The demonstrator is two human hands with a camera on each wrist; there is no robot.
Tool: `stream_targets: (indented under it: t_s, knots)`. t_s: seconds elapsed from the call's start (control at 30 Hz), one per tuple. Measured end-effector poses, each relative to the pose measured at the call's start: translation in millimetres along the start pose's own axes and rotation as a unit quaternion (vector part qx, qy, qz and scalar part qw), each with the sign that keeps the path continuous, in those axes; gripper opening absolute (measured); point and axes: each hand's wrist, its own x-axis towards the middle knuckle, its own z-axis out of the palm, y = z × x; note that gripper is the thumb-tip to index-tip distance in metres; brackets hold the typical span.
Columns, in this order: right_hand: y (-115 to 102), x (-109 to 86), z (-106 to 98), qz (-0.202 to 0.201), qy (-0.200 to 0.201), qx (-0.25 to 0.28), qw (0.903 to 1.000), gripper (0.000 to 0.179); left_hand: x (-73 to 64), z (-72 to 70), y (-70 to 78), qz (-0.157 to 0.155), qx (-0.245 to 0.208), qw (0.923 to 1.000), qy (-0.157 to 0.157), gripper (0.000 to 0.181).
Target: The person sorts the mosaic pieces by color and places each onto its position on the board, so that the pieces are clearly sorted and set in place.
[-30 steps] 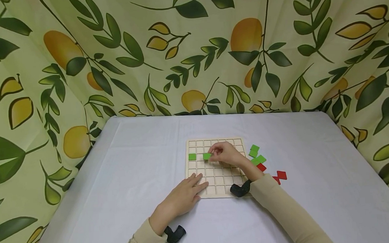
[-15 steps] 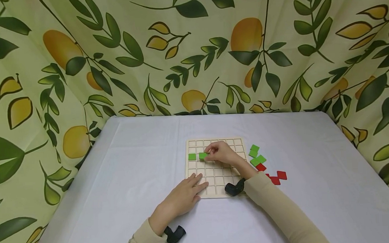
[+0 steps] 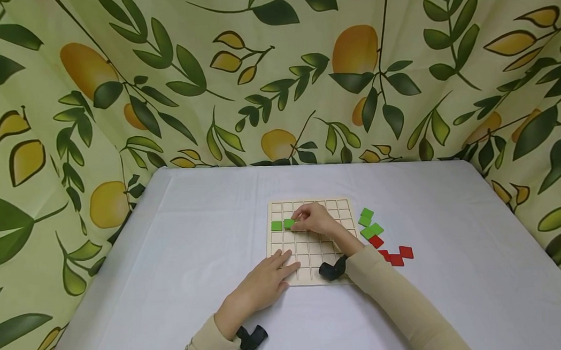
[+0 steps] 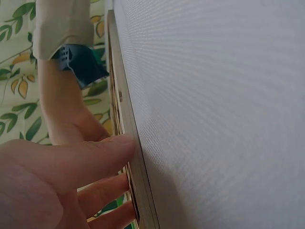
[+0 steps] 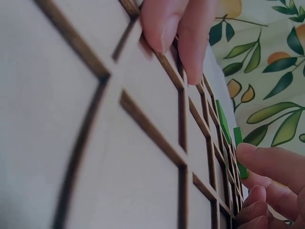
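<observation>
A pale wooden grid board lies on the white table in the head view. My right hand is over its upper left part, pinching a green square tile between thumb and fingers. Just left of that tile, another green tile sits in the first column. In the right wrist view the pinched tile stands off the grid surface. My left hand rests on the board's lower left corner with fingers spread. Its thumb lies against the board's edge in the left wrist view.
Right of the board lie several loose green tiles and several red tiles, some overlapping. A leaf-and-fruit patterned curtain surrounds the table's back and sides. Each wrist wears a black camera.
My right hand has slid left with the green tile, bringing it close beside the other green tile. More red tiles show past the right forearm. The left hand has stayed put.
</observation>
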Motion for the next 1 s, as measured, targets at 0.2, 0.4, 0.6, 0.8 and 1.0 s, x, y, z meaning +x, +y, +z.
stream_targets:
  t_s: [0.2, 0.4, 0.6, 0.8, 1.0]
  knots:
    - [-4.2, -0.6, 2.6, 0.026, 0.012, -0.011, 0.9995, 0.024, -1.5, -1.8, 2.2, 0.000, -0.002, 1.0000, -0.003, 0.045]
    - [-6.1, -0.1, 3.6, 0.037, 0.015, -0.018, 0.9990, 0.022, -1.4, -1.9, 1.8, 0.005, 0.006, 1.0000, 0.001, 0.045]
    - [-6.9, 0.1, 4.9, 0.043, 0.018, -0.023, 0.9986, 0.021, -1.6, -1.7, 1.6, 0.009, 0.015, 0.9998, 0.005, 0.045]
    - [-7.8, 0.1, 6.8, 0.047, 0.028, -0.030, 0.9980, 0.022, -1.6, -1.3, 1.3, 0.012, 0.020, 0.9997, 0.009, 0.045]
    - [-8.0, 0.8, 7.3, 0.051, 0.029, -0.035, 0.9977, 0.024, -1.1, -1.4, 1.4, 0.011, 0.019, 0.9997, 0.010, 0.044]
